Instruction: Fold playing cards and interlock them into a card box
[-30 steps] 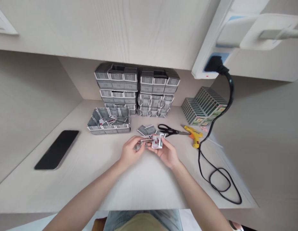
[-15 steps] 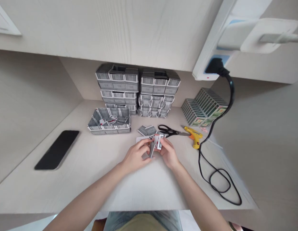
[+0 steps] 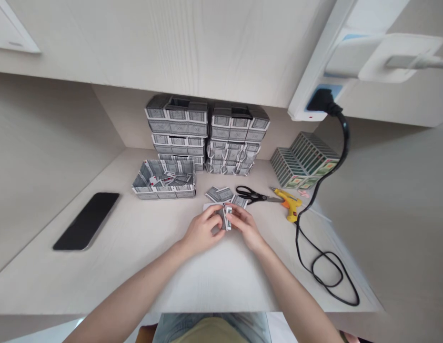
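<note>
Close together over the desk, both my hands hold folded playing cards. My left hand (image 3: 204,230) is closed on a grey-backed playing card (image 3: 223,220). Pinched in my right hand (image 3: 246,227) is another folded card (image 3: 228,218), its white edge and some green print showing. The two pieces meet between my fingers; whether they are joined I cannot tell. Just behind my fingers lie loose grey-backed cards (image 3: 220,194), one more card (image 3: 239,201) beside them, and a white card or sheet mostly hidden by my hands.
Left of the hands stand a phone (image 3: 86,221) lying flat and an open card box (image 3: 163,194) with folded cards inside. Behind are stacked card boxes (image 3: 176,125). Scissors (image 3: 252,194), a yellow glue gun (image 3: 290,202) and a looped black cord (image 3: 327,269) lie right. A power strip (image 3: 303,105) hangs above.
My right hand has moved left, bringing its folded card against the one in my left hand. The card face visible between them earlier is now covered.
</note>
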{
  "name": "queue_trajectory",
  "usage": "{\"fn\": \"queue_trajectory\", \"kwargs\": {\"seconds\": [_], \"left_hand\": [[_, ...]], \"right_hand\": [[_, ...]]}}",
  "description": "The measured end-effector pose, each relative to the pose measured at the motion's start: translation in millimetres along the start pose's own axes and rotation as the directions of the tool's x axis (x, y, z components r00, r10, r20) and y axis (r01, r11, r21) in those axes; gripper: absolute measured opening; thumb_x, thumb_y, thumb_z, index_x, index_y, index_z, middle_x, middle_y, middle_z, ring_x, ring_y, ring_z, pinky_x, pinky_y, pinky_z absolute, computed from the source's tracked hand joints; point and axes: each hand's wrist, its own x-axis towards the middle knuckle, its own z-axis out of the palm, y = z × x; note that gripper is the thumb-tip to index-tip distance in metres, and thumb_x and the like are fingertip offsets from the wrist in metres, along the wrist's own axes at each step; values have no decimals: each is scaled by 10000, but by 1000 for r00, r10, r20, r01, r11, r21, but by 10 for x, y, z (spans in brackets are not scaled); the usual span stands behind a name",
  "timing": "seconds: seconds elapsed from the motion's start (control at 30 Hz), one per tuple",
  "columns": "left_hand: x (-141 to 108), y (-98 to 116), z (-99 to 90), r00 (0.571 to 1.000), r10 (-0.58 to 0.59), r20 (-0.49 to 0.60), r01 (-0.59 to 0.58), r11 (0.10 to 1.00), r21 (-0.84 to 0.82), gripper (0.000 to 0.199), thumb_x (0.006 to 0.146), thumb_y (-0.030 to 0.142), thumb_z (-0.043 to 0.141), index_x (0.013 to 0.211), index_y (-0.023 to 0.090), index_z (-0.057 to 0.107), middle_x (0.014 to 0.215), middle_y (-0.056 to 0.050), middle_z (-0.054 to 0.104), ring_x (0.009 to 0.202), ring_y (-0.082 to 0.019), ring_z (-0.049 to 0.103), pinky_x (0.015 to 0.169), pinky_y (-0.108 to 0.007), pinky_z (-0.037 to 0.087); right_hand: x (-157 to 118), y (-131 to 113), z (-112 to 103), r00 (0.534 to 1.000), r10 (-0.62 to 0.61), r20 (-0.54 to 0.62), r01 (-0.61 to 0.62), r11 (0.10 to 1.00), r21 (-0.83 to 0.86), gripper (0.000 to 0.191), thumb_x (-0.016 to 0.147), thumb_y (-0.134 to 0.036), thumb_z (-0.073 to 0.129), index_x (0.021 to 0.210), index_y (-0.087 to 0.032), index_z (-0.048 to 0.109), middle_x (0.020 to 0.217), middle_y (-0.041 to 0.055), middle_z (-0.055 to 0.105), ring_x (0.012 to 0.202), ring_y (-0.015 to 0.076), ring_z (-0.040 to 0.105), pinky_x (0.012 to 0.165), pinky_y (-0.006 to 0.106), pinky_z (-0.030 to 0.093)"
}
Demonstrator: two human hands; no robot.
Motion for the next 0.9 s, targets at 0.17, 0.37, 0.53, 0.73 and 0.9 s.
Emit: {"fn": "queue_trajectory", "kwargs": {"seconds": [0.17, 0.37, 0.53, 0.73, 0.9], "left_hand": [[-11, -16, 11, 1000, 3, -1, -3, 1000, 18, 91, 636, 142, 580, 654, 195, 508, 1107, -61, 544, 946, -196, 577, 751, -310, 503], [-19, -22, 24, 999, 4, 35, -5, 999, 35, 75, 659, 142, 557, 705, 193, 527, 1186, -63, 523, 977, -202, 572, 773, -321, 505], [-21, -21, 27, 999, 21, 42, -22, 999, 44, 138, 665, 133, 553, 785, 197, 570, 1209, -67, 521, 949, -199, 587, 783, -330, 512], [-32, -4, 20, 997, 76, -18, -75, 996, 45, 173, 691, 151, 532, 839, 205, 604, 1223, -55, 535, 916, -183, 613, 787, -314, 513], [-57, 13, 23, 994, 105, -6, -103, 989, 103, 197, 735, 175, 501, 896, 213, 608, 1249, -45, 527, 654, -120, 635, 640, -268, 526]], "right_hand": [[15, 20, -18, 997, -22, 68, 28, 995, -99, 419, 674, -319, 679, 1064, -205, 578, 952, 36, 625, 789, 169, 600, 730, 307, 472], [18, 43, -39, 995, -18, 100, 31, 991, -129, 458, 675, -319, 682, 1095, -188, 556, 923, 42, 621, 775, 167, 607, 735, 311, 468], [12, 27, -28, 995, -20, 103, 38, 983, -179, 440, 683, -324, 676, 1084, -181, 563, 851, 30, 617, 762, 161, 604, 718, 301, 462], [12, 39, -12, 993, -15, 121, 24, 997, -75, 401, 669, -308, 690, 1032, -191, 564, 884, 35, 619, 802, 161, 605, 741, 298, 467], [-7, 52, 25, 988, 18, 152, -25, 999, 42, 379, 684, -308, 678, 1013, -207, 519, 839, 25, 627, 738, 157, 612, 699, 305, 480]]}}
